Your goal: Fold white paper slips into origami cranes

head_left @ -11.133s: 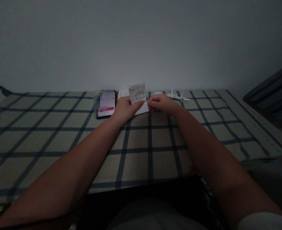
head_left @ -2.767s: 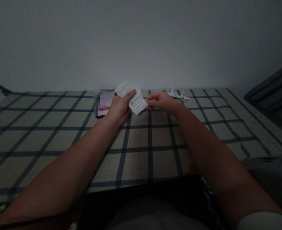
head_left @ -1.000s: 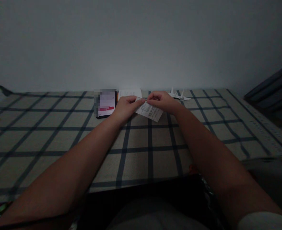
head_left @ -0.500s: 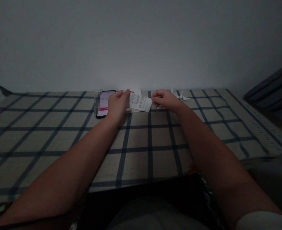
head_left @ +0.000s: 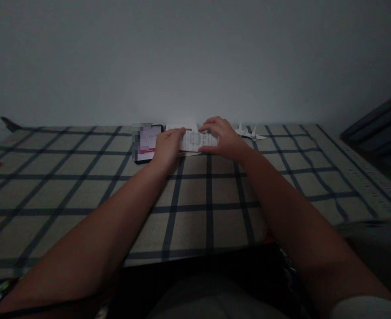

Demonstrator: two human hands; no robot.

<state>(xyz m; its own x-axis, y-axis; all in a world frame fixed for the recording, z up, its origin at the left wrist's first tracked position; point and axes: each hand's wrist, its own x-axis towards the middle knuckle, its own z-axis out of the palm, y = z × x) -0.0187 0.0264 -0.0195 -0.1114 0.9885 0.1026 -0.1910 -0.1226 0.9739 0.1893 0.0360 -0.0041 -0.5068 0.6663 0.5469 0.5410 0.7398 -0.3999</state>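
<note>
The printed paper [head_left: 193, 140] looks light and easy to tear, so edges seem best: the left hand [head_left: 167, 145] holds one end, the right hand [head_left: 227, 138] the other.

Left hand [head_left: 167, 144] and right hand [head_left: 226, 139] hold opposite ends of printed paper slip [head_left: 193, 140]; lit phone [head_left: 147, 142] beside left hand; pointed folded white paper [head_left: 252, 134] near right hand; checked cloth [head_left: 193, 226] beneath.
</note>
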